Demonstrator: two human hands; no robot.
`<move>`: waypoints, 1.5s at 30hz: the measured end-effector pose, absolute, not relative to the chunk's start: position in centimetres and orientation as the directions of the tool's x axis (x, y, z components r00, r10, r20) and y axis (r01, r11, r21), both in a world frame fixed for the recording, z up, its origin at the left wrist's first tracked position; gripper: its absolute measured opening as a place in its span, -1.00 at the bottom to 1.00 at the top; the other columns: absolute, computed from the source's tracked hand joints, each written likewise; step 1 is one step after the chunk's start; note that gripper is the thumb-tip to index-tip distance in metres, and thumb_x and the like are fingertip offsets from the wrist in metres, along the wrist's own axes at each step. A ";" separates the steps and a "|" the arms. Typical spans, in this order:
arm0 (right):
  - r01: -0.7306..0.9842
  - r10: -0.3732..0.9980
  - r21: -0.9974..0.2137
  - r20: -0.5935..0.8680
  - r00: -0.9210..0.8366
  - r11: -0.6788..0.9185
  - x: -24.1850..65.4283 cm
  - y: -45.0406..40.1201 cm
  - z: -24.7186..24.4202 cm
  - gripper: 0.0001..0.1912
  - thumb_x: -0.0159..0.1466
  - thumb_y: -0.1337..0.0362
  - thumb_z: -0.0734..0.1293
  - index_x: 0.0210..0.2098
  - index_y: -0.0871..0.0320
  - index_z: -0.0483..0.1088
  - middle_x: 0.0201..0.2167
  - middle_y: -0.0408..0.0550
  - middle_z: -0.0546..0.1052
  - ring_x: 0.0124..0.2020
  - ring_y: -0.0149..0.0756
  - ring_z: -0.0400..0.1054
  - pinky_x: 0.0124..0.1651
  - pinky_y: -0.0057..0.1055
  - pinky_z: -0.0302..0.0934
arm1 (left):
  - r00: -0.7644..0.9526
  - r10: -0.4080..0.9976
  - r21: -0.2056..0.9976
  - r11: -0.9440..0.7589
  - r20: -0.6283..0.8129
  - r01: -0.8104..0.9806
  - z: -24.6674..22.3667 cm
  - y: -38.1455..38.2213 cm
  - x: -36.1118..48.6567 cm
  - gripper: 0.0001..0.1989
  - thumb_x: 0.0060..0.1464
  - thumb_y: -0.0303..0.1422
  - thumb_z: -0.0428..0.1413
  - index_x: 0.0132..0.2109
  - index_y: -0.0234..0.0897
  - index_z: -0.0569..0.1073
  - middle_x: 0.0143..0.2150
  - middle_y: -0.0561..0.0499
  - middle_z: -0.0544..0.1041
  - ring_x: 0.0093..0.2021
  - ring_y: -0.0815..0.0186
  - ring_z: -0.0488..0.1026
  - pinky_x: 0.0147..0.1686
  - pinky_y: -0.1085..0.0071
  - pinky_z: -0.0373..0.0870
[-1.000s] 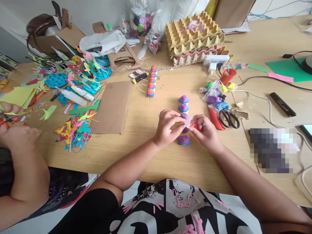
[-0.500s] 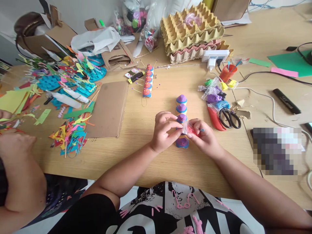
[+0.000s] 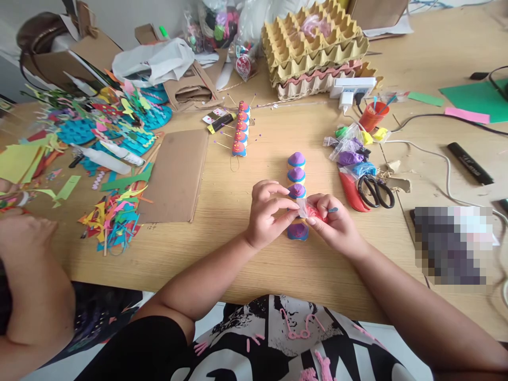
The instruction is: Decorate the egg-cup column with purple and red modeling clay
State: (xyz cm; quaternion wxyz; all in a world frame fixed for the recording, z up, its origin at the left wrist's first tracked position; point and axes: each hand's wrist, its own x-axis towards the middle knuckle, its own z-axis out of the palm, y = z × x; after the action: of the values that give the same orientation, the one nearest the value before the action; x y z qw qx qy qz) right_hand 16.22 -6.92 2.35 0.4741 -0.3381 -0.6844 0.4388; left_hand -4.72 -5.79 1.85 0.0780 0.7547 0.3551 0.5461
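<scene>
A small clear bag with red material (image 3: 314, 210) is held between my two hands. My left hand (image 3: 268, 214) pinches its clear end between thumb and finger, the other fingers raised. Around the red end my right hand (image 3: 331, 219) is closed, and a small blue-grey tip sticks out between its fingers. Beneath the bag lies an upright row of purple, blue and yellow domes (image 3: 297, 174), partly hidden by my hands. Farther back is a strip of red and blue domes (image 3: 240, 129) with pins sticking out at its sides.
Black-handled scissors (image 3: 375, 191), bagged clay (image 3: 349, 157) and a red cup (image 3: 372, 116) stand to the right. Brown cardboard (image 3: 174, 177) and paper scraps (image 3: 113, 219) lie left. Egg trays (image 3: 315, 47) are stacked behind. Another person's arm (image 3: 35, 286) rests at the far left.
The bag's clear end has shifted very slightly down and right between my fingers. The view has moved a little; both hands keep their grip.
</scene>
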 end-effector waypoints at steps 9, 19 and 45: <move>-0.084 0.914 -0.974 0.228 -0.337 0.212 16.1 -7.1 2.5 -0.60 0.40 0.08 0.45 -0.35 0.04 0.15 -0.27 -0.11 0.44 -0.24 -0.29 0.32 -0.17 -0.30 0.25 | 0.167 0.594 0.449 -0.736 0.787 0.507 1.8 -5.7 -4.8 -0.97 0.30 -0.24 0.29 -0.14 -0.01 0.64 -0.06 -0.01 0.49 0.12 0.19 0.40 0.22 0.09 0.48; -0.271 0.909 -0.963 0.098 -0.405 -0.016 15.9 -7.1 2.7 -0.61 0.40 0.13 0.47 -0.34 0.06 0.18 -0.34 -0.16 0.46 -0.29 -0.38 0.34 -0.20 -0.38 0.25 | 0.165 0.567 0.413 -0.742 0.807 0.529 2.1 -6.0 -4.6 -0.93 0.31 -0.23 0.29 -0.15 -0.08 0.61 -0.07 -0.02 0.49 0.12 0.22 0.40 0.24 0.16 0.45; 0.293 0.783 -0.755 0.436 -0.444 0.586 17.4 -6.3 2.3 -0.65 0.37 0.29 0.43 -0.32 0.02 0.13 -0.31 -0.06 0.51 -0.31 -0.25 0.38 -0.30 -0.30 0.24 | 0.275 0.629 0.510 -0.763 0.727 0.396 1.0 -5.4 -4.6 -0.69 0.26 -0.04 0.30 0.01 -0.09 0.60 0.11 -0.07 0.56 0.23 0.15 0.40 0.29 0.02 0.46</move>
State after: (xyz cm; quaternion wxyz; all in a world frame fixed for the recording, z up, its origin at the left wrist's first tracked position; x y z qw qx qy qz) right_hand 17.35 -6.32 2.27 0.4039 -0.3389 -0.7938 0.3032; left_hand -4.58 -5.38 1.01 0.1147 0.7902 0.3244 0.5072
